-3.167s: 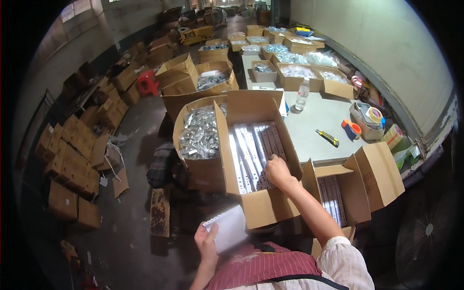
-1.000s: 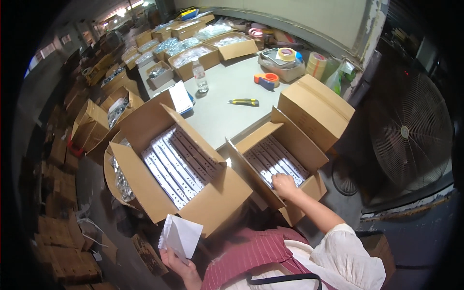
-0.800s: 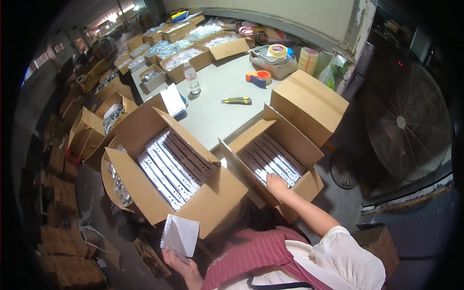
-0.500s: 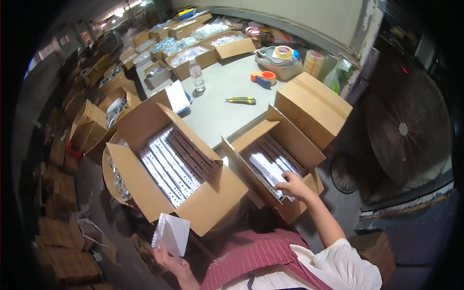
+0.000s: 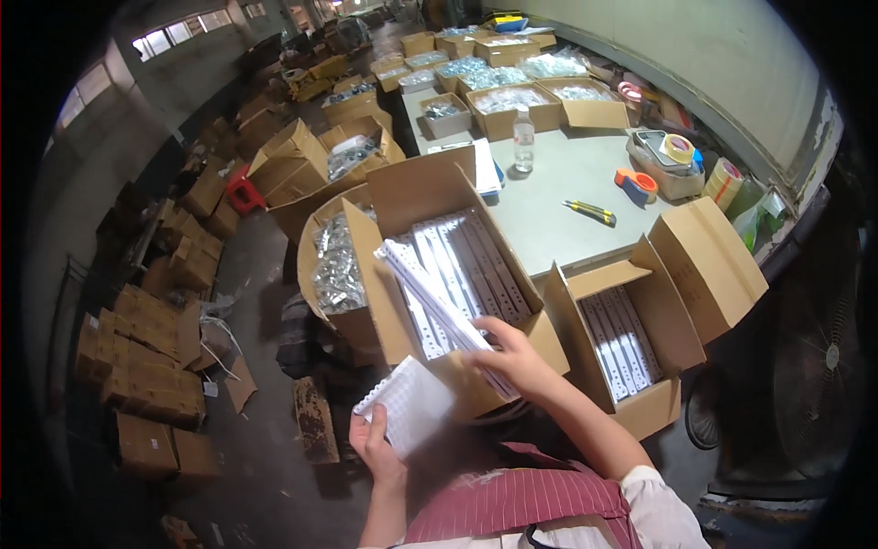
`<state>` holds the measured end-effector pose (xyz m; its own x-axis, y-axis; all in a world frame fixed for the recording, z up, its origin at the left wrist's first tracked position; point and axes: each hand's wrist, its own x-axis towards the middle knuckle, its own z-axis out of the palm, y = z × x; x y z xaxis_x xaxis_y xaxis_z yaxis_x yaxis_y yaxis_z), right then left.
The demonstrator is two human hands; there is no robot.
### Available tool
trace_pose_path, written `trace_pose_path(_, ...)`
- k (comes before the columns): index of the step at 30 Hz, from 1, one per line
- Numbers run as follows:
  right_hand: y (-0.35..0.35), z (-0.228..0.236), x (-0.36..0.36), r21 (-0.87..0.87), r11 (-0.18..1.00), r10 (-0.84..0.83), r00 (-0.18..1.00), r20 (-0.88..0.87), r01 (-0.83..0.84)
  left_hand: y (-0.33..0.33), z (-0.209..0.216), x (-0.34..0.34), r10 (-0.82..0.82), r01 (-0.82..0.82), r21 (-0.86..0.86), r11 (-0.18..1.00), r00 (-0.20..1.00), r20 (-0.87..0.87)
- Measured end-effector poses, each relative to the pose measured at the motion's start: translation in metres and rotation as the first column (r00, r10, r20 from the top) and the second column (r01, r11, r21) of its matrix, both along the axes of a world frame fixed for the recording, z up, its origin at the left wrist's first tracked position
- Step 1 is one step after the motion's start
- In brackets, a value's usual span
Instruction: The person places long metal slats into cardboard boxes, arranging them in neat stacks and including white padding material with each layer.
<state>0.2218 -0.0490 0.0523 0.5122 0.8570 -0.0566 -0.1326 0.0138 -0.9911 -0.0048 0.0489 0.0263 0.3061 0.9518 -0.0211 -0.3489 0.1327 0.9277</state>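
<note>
A big open box, nearly filled with long white packs, was seen at the counter edge. One long pack was gripped above it by the closed right hand. A white notepad, just below the box, was clasped by the left hand.

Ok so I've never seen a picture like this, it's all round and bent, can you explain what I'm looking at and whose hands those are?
There is no machine here. A person wears a wide-angle camera on the head, looking down at their own two hands, and that lens bends straight edges. The right hand holds a bundle of long white strips above an open cardboard box filled with more of them. The left hand holds a small white pad. A second open box of strips sits to the right. Behind is a grey table with a water bottle, a yellow knife and rolls of tape. More boxes stand on the floor.
</note>
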Motion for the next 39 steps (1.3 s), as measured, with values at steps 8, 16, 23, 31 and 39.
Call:
trace_pose_path(8,0.13,-0.044,0.017,-0.343,0.935,0.095,0.864,0.494,0.093,-0.007,-0.021,-0.049,0.213,-0.213,-0.055,0.976,0.977,-0.001)
trace_pose_path(16,0.149,-0.052,0.021,-0.549,0.834,0.431,0.558,0.709,0.052,-0.007,-0.023,-0.073,0.306,-0.307,-0.131,0.943,0.952,-0.026)
trace_pose_path(23,0.157,-0.035,0.041,-0.618,0.785,0.601,0.297,0.742,-0.045,-0.003,-0.018,-0.055,0.237,-0.231,-0.096,0.968,0.969,0.064)
trace_pose_path(31,0.15,-0.071,0.036,-0.36,0.93,0.285,0.474,0.833,0.075,-0.002,-0.017,-0.049,0.237,-0.23,-0.09,0.969,0.969,0.069)
trace_pose_path(39,0.173,-0.053,0.042,-0.411,0.888,0.306,0.405,0.862,0.205,-0.001,-0.017,-0.051,0.235,-0.23,-0.055,0.972,0.967,0.095)
